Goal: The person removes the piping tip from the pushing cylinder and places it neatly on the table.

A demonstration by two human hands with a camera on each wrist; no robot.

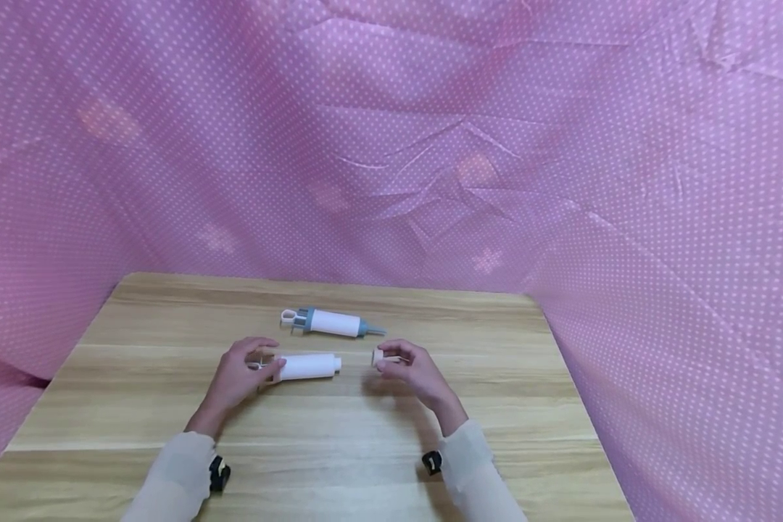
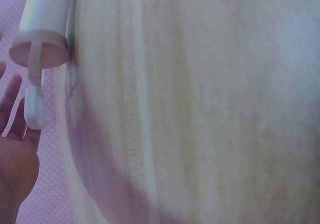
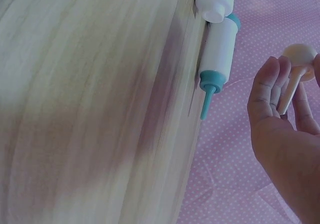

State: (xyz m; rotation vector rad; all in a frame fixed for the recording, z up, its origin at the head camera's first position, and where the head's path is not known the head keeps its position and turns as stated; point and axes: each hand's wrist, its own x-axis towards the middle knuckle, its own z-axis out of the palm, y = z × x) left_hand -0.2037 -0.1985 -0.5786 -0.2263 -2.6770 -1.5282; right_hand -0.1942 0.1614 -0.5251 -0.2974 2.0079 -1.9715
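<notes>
My left hand (image 1: pixel 240 373) grips the rear end of a large white plastic syringe (image 1: pixel 308 366), its thumb on the barrel. A slim plunger rod with a handle (image 2: pixel 35 106) sticks out of the barrel's cream rim, beside the fingers. The short neck at the front points right, towards my right hand (image 1: pixel 420 370). Between thumb and fingers, the right hand pinches a cream nozzle (image 3: pixel 295 81) with a round cap and thin spout. Its cap end faces the syringe's neck, with a gap between them. The left thumb is hidden in the left wrist view.
Behind both hands lies a second syringe (image 1: pixel 335 323), white with blue-green ends, its thin tip (image 3: pixel 207 103) pointing right. Everything is over a wood-grain table (image 1: pixel 339 449). Pink dotted cloth (image 1: pixel 391 145) hangs around the back and sides.
</notes>
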